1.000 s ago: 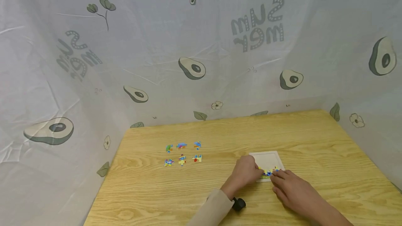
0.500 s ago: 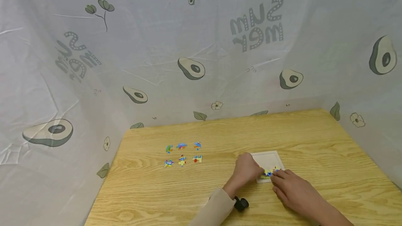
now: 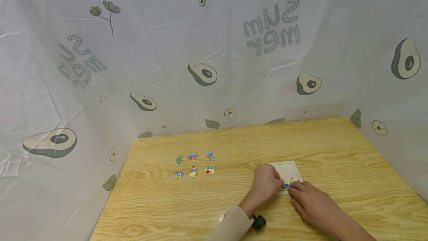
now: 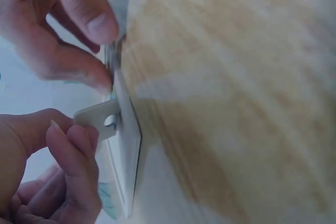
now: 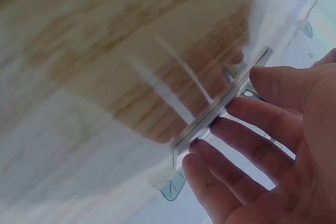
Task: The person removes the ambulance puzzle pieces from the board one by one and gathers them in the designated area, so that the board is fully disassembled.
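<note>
A white square puzzle tray (image 3: 284, 168) lies on the table, with colourful jigsaw pieces (image 3: 292, 180) along its near side, partly covered by my hands. My left hand (image 3: 266, 182) is at the tray's left side. In the left wrist view its thumb and fingertips pinch a puzzle piece (image 4: 93, 116), pale-backed and tilted up, with its far end at the tray. My right hand (image 3: 312, 201) rests its fingertips on the tray's near right part. The right wrist view shows its fingers (image 5: 257, 142) spread and only slightly bent along the tray's edge.
Several loose puzzle pieces (image 3: 193, 172) lie in two rows on the left of the wooden table (image 3: 160, 203). A black device (image 3: 259, 222) shows at my left wrist. A pale printed curtain (image 3: 167, 47) surrounds the table's back and sides.
My left hand has shifted slightly right over the tray and covers more of the pieces there. My right hand stays in place. The loose pieces have not moved.
</note>
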Tool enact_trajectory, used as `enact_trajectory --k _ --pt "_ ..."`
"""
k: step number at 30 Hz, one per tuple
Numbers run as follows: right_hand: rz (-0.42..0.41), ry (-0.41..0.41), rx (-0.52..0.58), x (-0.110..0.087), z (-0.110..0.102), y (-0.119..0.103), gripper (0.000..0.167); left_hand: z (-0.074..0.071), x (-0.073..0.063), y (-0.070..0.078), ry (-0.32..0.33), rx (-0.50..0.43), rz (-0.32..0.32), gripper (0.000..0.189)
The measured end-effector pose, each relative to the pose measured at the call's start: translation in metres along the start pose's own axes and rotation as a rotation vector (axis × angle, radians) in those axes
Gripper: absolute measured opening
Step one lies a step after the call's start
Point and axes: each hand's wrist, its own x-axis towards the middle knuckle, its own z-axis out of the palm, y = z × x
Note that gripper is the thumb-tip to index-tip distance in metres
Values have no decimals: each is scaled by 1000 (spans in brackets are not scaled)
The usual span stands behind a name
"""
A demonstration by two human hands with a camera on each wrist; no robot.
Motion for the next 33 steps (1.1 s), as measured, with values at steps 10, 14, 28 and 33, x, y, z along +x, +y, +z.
enact_trajectory --k 10,14,28,33 --pt "-28 36 -17 4 0 1 14 6 2 -1 21 -105 -80 31" --pt "-14 20 3 6 0 0 11 11 5 6 13 -5 -39 38" --pt "-40 -36 77 9 -3 -1 13 11 3 0 9 -67 -62 40" --pt "-50 -34 65 10 -4 -1 15 11 5 0 22 -146 -109 40"
